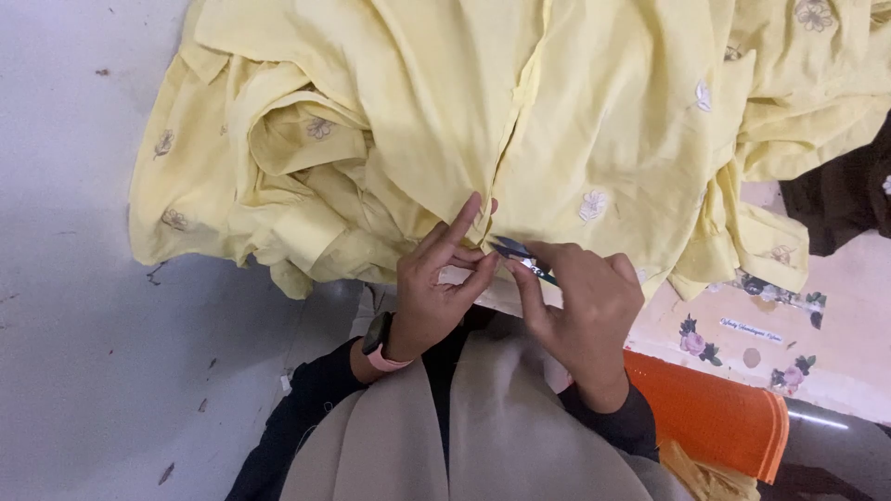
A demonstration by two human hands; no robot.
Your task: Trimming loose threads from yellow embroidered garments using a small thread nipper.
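A pale yellow garment [483, 102] with small embroidered flowers lies bunched over my lap and the floor. My left hand [434, 288] pinches the garment's lower edge near the centre seam, forefinger stretched up along the fabric. My right hand [580, 311] holds a small pair of metal thread snips [518, 253], blades pointing left at the pinched spot. A dark watch on a pink strap [379, 341] sits on my left wrist. Both sleeves are black, over a beige cloth.
Pale grey floor [74, 306] with bits of debris spreads to the left. An orange plastic basket [715, 408] sits at lower right beside a pink floral mat [770, 334]. A dark brown cloth [845, 195] lies at the right edge.
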